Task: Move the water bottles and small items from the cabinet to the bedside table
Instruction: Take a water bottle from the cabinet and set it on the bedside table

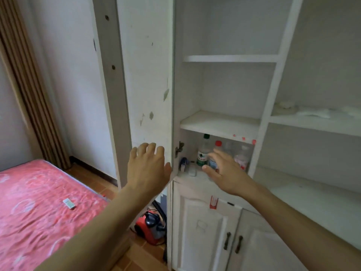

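Note:
The white cabinet's tall door (148,75) stands swung out to the left. My left hand (149,167) lies flat against its lower inner face, fingers spread. In the low compartment stand several water bottles: a green-capped one with a green label (203,151), a red-capped one (217,145) and a clear one with a red label (243,157). A small white item (192,170) and a blue-and-white item (183,163) sit at the compartment's left. My right hand (224,171) hovers open just in front of the bottles, holding nothing and hiding their lower parts.
A bed with a pink cover (39,208) fills the lower left, a small white remote (68,203) on it. A red appliance (149,227) sits on the floor behind the door. Lower cabinet doors with dark handles (232,243) are closed. White cloth (328,113) lies on the right shelf.

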A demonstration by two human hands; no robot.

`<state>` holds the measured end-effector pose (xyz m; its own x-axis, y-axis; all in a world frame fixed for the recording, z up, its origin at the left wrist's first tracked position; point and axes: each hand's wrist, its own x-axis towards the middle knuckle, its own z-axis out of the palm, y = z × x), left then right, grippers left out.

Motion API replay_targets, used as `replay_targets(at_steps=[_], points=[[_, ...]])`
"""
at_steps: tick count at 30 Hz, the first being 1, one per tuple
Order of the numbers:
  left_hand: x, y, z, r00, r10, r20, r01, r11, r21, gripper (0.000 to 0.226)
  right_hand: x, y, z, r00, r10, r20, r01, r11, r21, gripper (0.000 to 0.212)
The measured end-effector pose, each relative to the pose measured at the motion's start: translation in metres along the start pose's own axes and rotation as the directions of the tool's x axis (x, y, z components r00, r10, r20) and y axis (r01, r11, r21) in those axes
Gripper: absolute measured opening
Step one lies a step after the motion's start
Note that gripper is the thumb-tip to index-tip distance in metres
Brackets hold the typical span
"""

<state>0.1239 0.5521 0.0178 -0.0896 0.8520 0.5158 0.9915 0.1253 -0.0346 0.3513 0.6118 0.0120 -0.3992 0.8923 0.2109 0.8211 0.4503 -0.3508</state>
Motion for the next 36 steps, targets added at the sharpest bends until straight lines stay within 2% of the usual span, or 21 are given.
replay_targets(at_steps=[4,7,11,18,23,27,33,36], points=[[-0.004,0.033,0.026,0.994,0.069,0.089,-0.059,0.992,-0.114,0.05,-0.028,0.018,-0.011,0.998,0.062,-0.025,-0.063,0.998,-0.029,0.052],[-0.003,0.054,0.043,0.984,0.106,0.144,-0.086,0.987,-0.135,0.049,-0.037,0.038,-0.013,0.993,0.11,-0.029,-0.111,0.993,-0.026,0.055],[0.011,0.075,0.06,0.979,0.14,0.146,-0.116,0.98,-0.163,0.048,-0.034,0.065,-0.011,0.991,0.128,-0.04,-0.129,0.992,-0.016,0.061],[0.046,0.119,0.091,0.973,0.129,0.193,-0.099,0.982,-0.159,0.047,-0.004,0.114,-0.001,0.995,0.093,-0.021,-0.093,0.996,-0.003,0.06],[0.056,0.129,0.116,0.966,0.108,0.236,-0.071,0.984,-0.161,0.05,0.014,0.142,0.023,0.996,0.091,0.018,-0.092,0.995,0.04,0.065],[0.067,0.136,0.14,0.955,0.09,0.281,-0.039,0.982,-0.183,0.052,0.027,0.158,0.042,0.991,0.114,0.067,-0.115,0.993,0.007,0.066],[0.091,0.144,0.178,0.949,0.106,0.296,-0.021,0.961,-0.276,0.06,0.051,0.168,0.055,0.989,0.143,0.047,-0.143,0.99,-0.009,0.061],[0.107,0.142,0.2,0.954,0.154,0.255,-0.055,0.933,-0.357,0.057,0.064,0.169,0.061,0.986,0.166,0.006,-0.166,0.986,-0.025,0.056]])
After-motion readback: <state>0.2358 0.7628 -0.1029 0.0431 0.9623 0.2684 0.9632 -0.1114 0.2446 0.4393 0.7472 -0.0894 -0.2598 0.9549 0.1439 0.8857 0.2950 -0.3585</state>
